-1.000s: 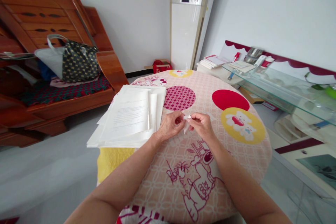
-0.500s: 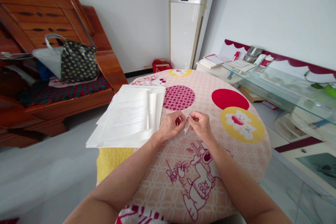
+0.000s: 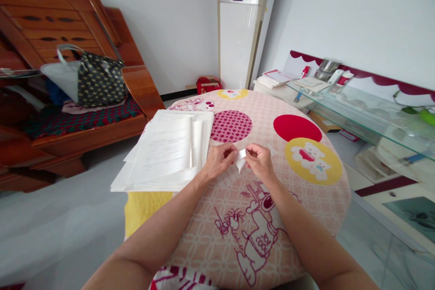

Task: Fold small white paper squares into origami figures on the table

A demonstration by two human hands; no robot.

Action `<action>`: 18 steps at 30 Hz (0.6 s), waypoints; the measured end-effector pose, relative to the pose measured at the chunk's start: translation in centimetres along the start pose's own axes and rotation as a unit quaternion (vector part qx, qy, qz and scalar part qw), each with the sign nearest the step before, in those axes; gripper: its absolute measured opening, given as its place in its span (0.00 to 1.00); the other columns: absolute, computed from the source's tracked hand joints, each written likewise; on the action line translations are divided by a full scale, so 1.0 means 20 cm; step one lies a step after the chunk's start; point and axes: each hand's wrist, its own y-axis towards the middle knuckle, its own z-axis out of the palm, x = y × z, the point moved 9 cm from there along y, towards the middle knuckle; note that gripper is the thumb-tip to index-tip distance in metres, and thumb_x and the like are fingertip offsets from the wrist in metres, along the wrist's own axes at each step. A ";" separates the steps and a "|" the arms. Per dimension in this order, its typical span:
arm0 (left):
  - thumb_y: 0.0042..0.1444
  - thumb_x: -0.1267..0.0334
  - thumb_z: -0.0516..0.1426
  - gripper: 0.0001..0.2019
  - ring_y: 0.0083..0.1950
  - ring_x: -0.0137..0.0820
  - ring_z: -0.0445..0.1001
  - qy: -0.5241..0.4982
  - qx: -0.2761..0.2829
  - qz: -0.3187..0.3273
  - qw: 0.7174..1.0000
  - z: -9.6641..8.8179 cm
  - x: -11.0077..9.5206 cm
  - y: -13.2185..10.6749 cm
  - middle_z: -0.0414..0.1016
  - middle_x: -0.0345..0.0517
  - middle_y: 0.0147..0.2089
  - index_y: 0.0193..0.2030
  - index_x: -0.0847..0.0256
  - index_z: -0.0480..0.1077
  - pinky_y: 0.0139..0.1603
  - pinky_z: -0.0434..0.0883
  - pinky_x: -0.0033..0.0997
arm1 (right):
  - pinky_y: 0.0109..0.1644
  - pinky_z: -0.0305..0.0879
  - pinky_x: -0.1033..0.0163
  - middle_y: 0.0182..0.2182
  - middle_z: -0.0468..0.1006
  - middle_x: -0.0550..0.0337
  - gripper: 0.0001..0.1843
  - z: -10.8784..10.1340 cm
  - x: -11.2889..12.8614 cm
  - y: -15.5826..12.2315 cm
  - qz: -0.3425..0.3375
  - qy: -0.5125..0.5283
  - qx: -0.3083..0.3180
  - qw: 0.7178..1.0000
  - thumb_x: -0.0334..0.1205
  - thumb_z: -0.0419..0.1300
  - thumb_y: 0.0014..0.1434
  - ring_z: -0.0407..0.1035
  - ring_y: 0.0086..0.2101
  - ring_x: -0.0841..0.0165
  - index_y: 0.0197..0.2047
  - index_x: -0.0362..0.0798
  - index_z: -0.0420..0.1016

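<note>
A small folded piece of white paper [image 3: 241, 161] is held up between my two hands, above the patterned tablecloth [image 3: 204, 240]. My left hand [image 3: 220, 159] pinches its left edge between thumb and fingertips. On the other side, my right hand [image 3: 260, 161] grips the right edge the same way. The paper has a small flap at the top and narrows to a point below. A stack of white sheets [image 3: 159, 149], the top one printed, lies on the table just left of my left hand.
A wooden bench [image 3: 81, 140] with a dark patterned bag [image 3: 100, 79] stands at the left. Behind the table is a tall white air conditioner [image 3: 238, 41]. A glass-topped cabinet [image 3: 367, 113] at the right bears papers, metal bowls and a cup.
My hands have drawn slightly apart at the fingertips. More of the white paper now shows between them, with its top flap standing up. The stack of sheets stays put.
</note>
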 end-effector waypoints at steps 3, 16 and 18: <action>0.62 0.61 0.56 0.11 0.25 0.24 0.66 -0.010 -0.002 0.000 1.000 0.00 0.01 0.00 0.69 0.38 0.24 0.30 0.64 0.70 0.27 0.61 0.23 | 0.21 0.60 0.68 0.16 0.69 0.66 0.11 0.00 0.01 -0.01 -0.006 -0.005 0.017 1.000 0.45 0.59 0.57 0.64 0.17 0.72 0.26 0.48 0.71; 0.61 0.61 0.56 0.11 0.24 0.24 0.66 0.002 0.002 -0.007 1.000 -0.01 0.01 0.01 0.69 0.38 0.23 0.30 0.64 0.69 0.27 0.61 0.23 | 0.22 0.58 0.67 0.18 0.70 0.66 0.14 -0.03 0.07 -0.01 -0.053 -0.023 0.017 0.998 0.49 0.62 0.59 0.63 0.18 0.73 0.30 0.47 0.75; 0.61 0.60 0.56 0.11 0.25 0.24 0.66 0.003 0.007 -0.007 1.000 0.00 0.01 0.01 0.70 0.38 0.24 0.31 0.64 0.70 0.27 0.61 0.23 | 0.22 0.57 0.67 0.17 0.69 0.66 0.13 -0.03 0.08 -0.01 -0.055 -0.032 0.015 0.998 0.47 0.62 0.59 0.62 0.17 0.73 0.28 0.47 0.75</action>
